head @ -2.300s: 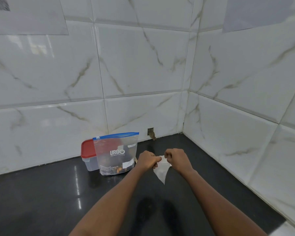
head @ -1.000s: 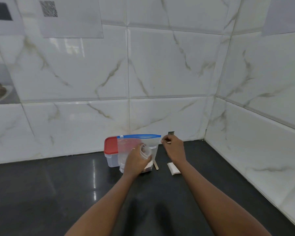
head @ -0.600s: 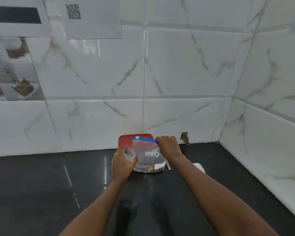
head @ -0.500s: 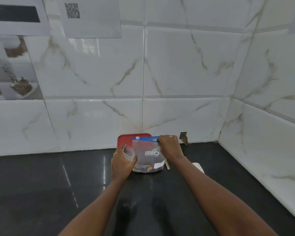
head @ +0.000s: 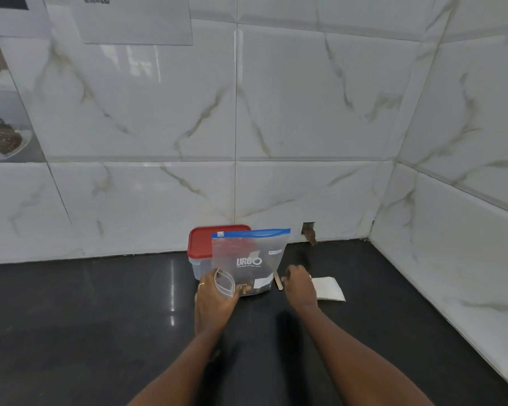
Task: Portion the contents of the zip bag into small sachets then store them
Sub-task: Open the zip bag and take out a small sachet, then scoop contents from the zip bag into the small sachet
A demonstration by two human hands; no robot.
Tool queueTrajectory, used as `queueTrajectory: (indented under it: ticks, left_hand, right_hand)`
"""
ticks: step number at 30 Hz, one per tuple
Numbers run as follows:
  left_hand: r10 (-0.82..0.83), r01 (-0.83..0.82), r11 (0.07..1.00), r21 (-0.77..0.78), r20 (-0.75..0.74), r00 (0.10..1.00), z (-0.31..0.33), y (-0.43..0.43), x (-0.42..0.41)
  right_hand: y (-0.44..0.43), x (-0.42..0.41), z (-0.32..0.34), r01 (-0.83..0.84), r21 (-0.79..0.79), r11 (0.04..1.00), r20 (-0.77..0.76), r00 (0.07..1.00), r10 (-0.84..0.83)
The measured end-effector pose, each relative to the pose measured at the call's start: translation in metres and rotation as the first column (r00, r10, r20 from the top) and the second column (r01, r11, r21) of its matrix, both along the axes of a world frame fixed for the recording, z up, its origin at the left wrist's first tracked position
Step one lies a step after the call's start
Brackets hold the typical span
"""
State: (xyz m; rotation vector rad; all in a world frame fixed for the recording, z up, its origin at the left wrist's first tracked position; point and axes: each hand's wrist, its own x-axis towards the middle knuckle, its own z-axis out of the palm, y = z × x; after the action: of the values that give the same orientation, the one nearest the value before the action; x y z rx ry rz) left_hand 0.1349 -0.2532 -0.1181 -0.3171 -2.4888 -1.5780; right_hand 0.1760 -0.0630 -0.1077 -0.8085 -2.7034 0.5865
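Pinching limp clear sachet (head: 224, 287) with left hand (head: 214, 301); zip bag (head: 248, 260) looks floppy and slick, so grab the stiffer blue seal (head: 251, 232); right hand (head: 300, 284) fingers' grip unclear.

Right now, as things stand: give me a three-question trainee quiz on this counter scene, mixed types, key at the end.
1. True or false: the zip bag lies flat on the counter.
2. What does the left hand hold? A) a spoon B) a small clear sachet C) a knife
3. Fill in: the container behind the zip bag has a ___ lid.
Key: 1 false, it stands upright. 2 B. 3 red.
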Motion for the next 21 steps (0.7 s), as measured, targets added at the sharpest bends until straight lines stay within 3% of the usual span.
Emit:
queueTrajectory:
  ticks: [12, 17, 21]
  left_hand:
    - [0.017, -0.012, 0.994, -0.108, 0.046, 0.999, -0.016, -0.008, -0.007]
    - [0.045, -0.040, 0.994, -0.105, 0.053, 0.998, -0.014, -0.012, -0.015]
    - [0.097, -0.091, 0.992, -0.086, 0.075, 0.992, -0.014, -0.012, -0.017]
  right_hand:
    - [0.003, -0.043, -0.027, 0.081, -0.043, 0.996, 0.239, 0.969, -0.068]
    - [0.007, -0.048, -0.020, 0.118, -0.082, 0.990, 0.224, 0.970, -0.097]
    - [0.012, -0.040, -0.004, 0.253, -0.218, 0.942, 0.147, 0.963, -0.225]
